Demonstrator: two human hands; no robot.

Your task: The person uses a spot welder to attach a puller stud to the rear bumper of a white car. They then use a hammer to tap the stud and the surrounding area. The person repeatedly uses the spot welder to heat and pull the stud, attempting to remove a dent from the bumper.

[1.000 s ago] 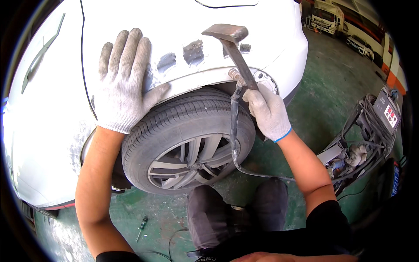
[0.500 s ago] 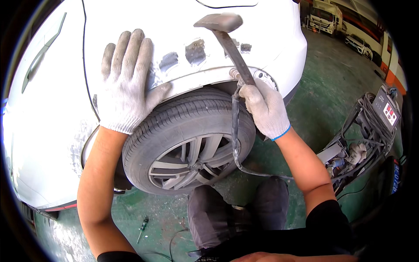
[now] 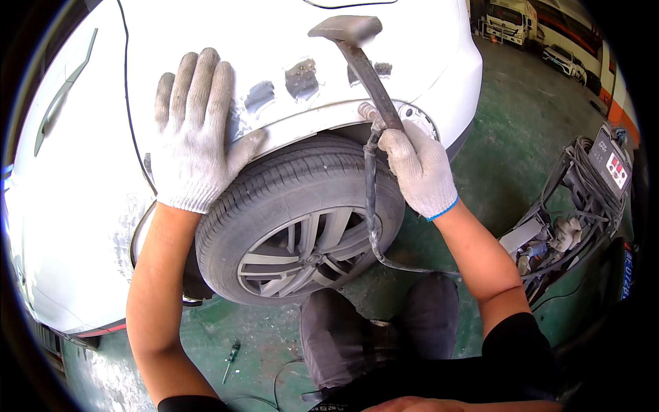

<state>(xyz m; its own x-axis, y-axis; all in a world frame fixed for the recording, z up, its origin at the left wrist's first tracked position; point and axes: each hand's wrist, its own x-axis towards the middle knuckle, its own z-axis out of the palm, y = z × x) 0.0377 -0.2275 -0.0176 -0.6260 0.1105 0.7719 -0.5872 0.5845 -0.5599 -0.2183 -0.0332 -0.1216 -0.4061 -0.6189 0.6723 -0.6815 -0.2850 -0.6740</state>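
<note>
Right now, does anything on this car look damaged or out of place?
Yes. The white fender panel above the tyre has several grey bare patches where the paint is gone, along the wheel arch. The left hand lies flat beside them; the right hand holds a hammer over them.

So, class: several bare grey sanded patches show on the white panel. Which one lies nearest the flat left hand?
The leftmost grey patch, just right of the left hand; the other patches sit further right, toward the hammer.

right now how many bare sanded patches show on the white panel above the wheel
3: one patch beside the left hand, one in the middle, one partly behind the hammer in the right hand. More may be hidden.
</note>
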